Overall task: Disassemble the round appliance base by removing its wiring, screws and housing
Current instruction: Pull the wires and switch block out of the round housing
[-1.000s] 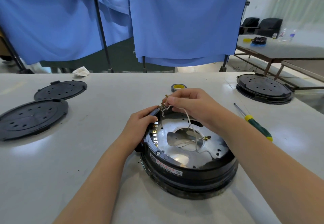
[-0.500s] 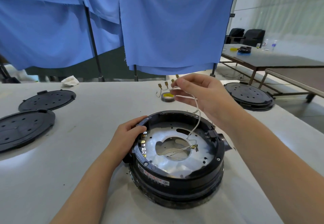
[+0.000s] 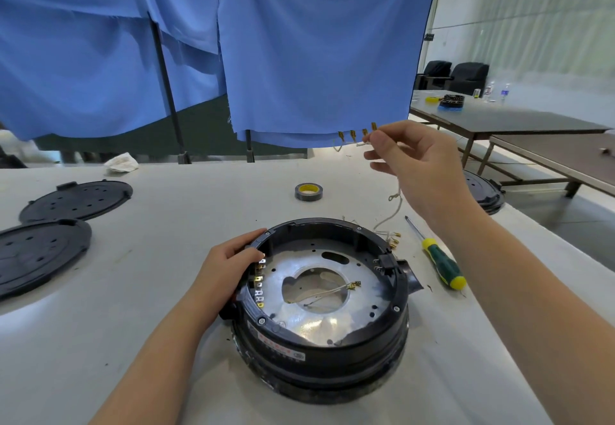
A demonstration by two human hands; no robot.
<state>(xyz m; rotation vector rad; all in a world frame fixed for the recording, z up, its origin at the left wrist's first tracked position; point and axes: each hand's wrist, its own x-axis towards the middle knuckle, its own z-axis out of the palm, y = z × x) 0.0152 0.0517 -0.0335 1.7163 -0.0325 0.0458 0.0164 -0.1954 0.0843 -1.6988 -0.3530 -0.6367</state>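
Base (image 3: 319, 341): left hand (image 3: 229, 268) grips rim.
Wiring (image 3: 356, 136): right hand (image 3: 416, 165) pinches it, lifted clear.
Left: screws, housing, centre wire (image 3: 336, 289).

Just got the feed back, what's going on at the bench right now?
A person is stripping a round black appliance base. The left hand grips its rim, while the right hand pinches a white wire bundle with brass terminals, held up above the table. More wires lie inside. A green-and-yellow screwdriver rests beside the base.

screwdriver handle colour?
Green with yellow bands, on the screwdriver lying right of the appliance base; head view.
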